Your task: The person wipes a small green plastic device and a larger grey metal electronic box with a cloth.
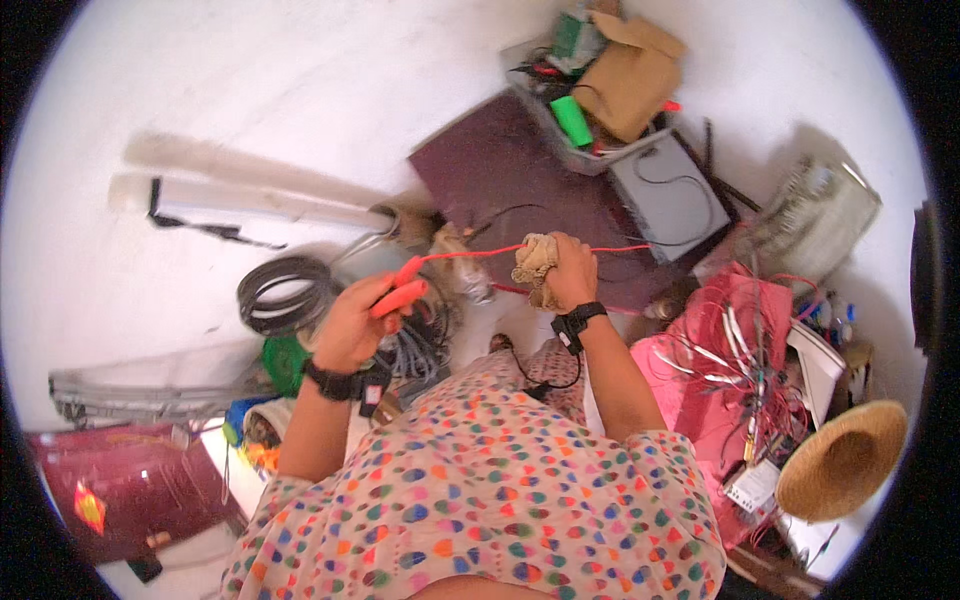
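Observation:
My left hand (356,322) grips a red two-handled tool (399,294), perhaps a cable clamp; its jaws are hidden by the hand. From its upper handle a thin red cable (472,253) runs across to the right. My right hand (574,274) holds a crumpled tan cloth (535,259), and the cable passes behind or through it. Beyond that hand the cable goes on toward a grey flat case (664,195). Both wrists wear black straps with small devices. Below the cable lies a dark maroon board (495,165).
A grey bin (585,161) holds a cardboard box (630,82) and other items. At left are coiled black tubing (285,296) and long pale pipes (247,184). To the right, tangled red wires (772,382) lie on pink material near a straw hat (844,461).

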Motion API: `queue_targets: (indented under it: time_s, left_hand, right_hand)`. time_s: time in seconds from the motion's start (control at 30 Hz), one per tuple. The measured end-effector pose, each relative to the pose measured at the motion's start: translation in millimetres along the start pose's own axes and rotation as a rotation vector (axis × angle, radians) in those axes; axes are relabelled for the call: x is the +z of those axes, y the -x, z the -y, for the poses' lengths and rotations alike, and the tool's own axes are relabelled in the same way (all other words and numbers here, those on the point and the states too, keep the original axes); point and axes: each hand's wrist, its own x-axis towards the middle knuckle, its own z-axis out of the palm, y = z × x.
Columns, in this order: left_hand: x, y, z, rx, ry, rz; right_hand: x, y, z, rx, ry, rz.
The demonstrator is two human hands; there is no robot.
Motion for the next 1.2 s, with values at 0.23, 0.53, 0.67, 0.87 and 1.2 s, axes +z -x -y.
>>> queue_targets:
  time_s: [0.23,0.53,0.67,0.87,1.2]
  left_hand:
    - [-15.7,0.2,5.5,-0.112,0.109,0.034]
    - [-31.6,0.3,20.4,-0.186,0.495,0.28]
    - [-27.0,-1.6,28.7,-0.187,0.57,0.28]
    - [-25.2,-11.8,31.2,-0.229,0.526,0.269]
    - [-1.0,-16.4,38.5,-0.216,0.271,0.106]
  right_hand:
    - [-19.3,8.1,141.1,-0.456,-0.203,-0.009]
    - [2.3,-0.5,105.2,-0.406,0.041,0.015]
    - [-9.5,4.9,29.8,-0.156,0.153,-0.081]
    - [-76.6,25.8,82.8,-0.218,-0.778,-0.131]
    - [-37.8,19.0,152.5,-0.335,-1.015,0.341]
